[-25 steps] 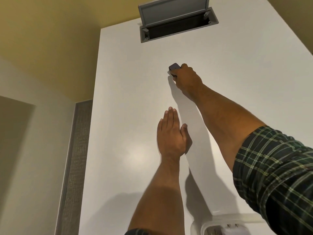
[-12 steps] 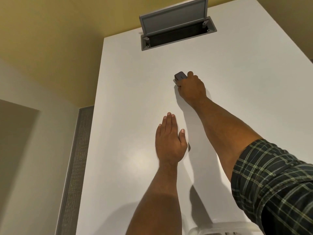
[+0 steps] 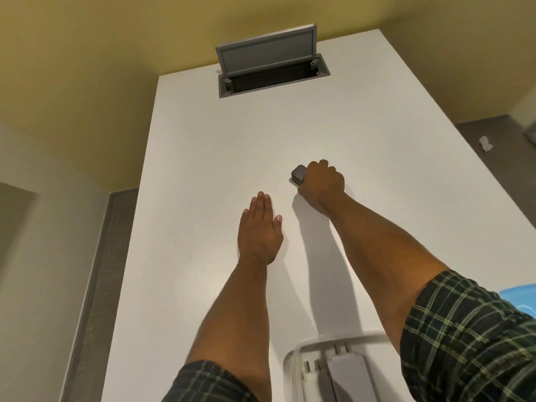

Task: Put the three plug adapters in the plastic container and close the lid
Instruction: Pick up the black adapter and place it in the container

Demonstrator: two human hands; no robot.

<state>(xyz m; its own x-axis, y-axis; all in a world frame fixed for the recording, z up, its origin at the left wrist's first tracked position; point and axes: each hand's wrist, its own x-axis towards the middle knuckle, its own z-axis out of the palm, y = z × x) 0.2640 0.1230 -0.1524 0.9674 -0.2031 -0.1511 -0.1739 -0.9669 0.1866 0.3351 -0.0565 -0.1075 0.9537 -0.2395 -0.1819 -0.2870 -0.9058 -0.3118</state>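
Note:
My right hand (image 3: 322, 184) is closed around a dark plug adapter (image 3: 298, 174), held just above the white table (image 3: 203, 169) near its middle; only the adapter's far end shows past my fingers. My left hand (image 3: 259, 230) lies flat on the table, fingers together, holding nothing. The clear plastic container (image 3: 293, 364) stands open at the near edge, below my right forearm. Inside it lie two pale adapters (image 3: 348, 375) with metal prongs pointing away from me. The container's lid is not visible.
An open grey cable hatch (image 3: 269, 74) with its flap raised sits at the table's far end. Grey floor lies left and right of the table, with a small white object (image 3: 485, 144) on it at right. A blue thing (image 3: 522, 297) peeks in at the right edge.
My right hand has pulled back toward me with the dark adapter in it. The camera tilted down, bringing more of the container into view. My left hand stays flat.

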